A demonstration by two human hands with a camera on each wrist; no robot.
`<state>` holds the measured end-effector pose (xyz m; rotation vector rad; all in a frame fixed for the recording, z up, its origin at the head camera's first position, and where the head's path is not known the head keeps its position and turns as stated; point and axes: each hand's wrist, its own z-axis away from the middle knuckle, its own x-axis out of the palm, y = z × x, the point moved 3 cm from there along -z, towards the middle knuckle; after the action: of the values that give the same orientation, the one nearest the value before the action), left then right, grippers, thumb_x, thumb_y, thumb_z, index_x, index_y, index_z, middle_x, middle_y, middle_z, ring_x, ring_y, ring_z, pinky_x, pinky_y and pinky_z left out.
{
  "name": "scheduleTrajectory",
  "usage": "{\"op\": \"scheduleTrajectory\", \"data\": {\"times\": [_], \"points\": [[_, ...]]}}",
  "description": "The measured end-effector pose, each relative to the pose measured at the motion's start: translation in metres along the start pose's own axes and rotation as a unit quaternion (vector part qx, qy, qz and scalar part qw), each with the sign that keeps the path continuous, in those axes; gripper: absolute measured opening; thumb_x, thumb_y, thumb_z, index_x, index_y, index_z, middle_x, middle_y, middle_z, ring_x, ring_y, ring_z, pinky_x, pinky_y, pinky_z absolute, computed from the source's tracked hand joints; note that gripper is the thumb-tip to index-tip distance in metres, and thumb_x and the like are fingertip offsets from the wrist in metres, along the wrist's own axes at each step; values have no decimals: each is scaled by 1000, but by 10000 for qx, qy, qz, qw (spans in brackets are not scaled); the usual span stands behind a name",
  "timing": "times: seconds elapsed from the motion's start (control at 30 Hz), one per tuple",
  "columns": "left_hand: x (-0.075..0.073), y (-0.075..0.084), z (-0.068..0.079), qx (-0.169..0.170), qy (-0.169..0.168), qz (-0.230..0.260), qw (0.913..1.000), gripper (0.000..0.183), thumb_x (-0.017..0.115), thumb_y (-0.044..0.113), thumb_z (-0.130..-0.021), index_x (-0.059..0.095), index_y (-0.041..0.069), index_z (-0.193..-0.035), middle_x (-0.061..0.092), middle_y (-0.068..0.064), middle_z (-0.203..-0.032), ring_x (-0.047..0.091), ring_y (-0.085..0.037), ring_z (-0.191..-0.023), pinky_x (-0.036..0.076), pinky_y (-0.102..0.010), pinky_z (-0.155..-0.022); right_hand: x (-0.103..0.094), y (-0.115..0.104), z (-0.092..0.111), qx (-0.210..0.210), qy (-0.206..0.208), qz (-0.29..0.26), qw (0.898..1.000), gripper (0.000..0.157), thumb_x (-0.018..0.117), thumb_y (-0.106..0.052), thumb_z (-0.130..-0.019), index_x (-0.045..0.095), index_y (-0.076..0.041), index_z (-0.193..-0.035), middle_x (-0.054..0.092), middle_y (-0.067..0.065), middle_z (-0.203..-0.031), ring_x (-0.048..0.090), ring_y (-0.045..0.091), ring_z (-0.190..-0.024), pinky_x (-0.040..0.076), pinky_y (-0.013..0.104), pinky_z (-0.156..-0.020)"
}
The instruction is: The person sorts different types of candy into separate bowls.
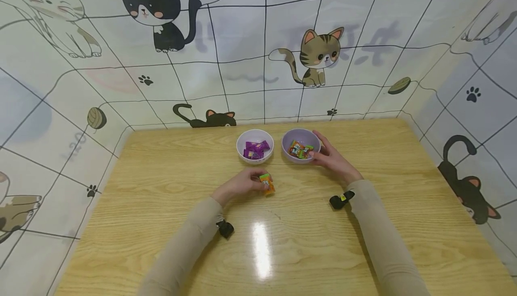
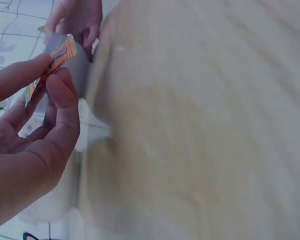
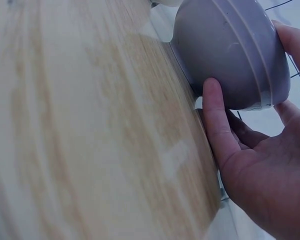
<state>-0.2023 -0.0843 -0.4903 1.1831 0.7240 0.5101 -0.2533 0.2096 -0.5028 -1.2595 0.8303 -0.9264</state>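
Note:
Between the thumb and fingers of my left hand (image 1: 245, 182) is a small orange wrapped candy (image 1: 267, 184) with green ends. The left wrist view shows this candy (image 2: 60, 56) pinched at the fingertips, above the table. My right hand (image 1: 332, 158) grips the right side of a purple bowl (image 1: 287, 153), its fingers spread around the wall. In the right wrist view a fingertip presses the outer wall of the bowl (image 3: 225, 55). Several orange and green wrapped candies (image 1: 300, 150) lie inside it. Left of it, a white bowl (image 1: 255, 160) holds several purple wrapped candies (image 1: 254, 150).
Both bowls stand side by side near the back edge of the wooden table (image 1: 169, 175). A white wall covering (image 1: 242, 76) with cat drawings rises behind the table and along both sides.

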Motion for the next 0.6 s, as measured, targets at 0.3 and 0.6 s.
{"op": "scheduleTrajectory", "data": {"times": [0.3, 0.6], "points": [[5, 33, -30, 281, 557, 55, 9980, 39, 71, 4, -86, 59, 1, -124, 59, -11, -99, 59, -16, -84, 49, -28, -73, 0, -1, 0, 23, 15, 58, 10000, 78, 56, -12, -99, 6, -28, -157, 13, 32, -151, 35, 46, -129, 48, 38, -93], [8, 56, -60, 173, 994, 252, 9946, 42, 67, 7, -91, 55, 4, -131, 54, -11, -97, 61, -21, -87, 52, -35, -79, 0, -2, 0, 15, -4, 182, 9998, 76, 54, -11, -100, 6, -29, -156, 16, 32, -149, 39, 47, -126, 49, 40, -93]]}}
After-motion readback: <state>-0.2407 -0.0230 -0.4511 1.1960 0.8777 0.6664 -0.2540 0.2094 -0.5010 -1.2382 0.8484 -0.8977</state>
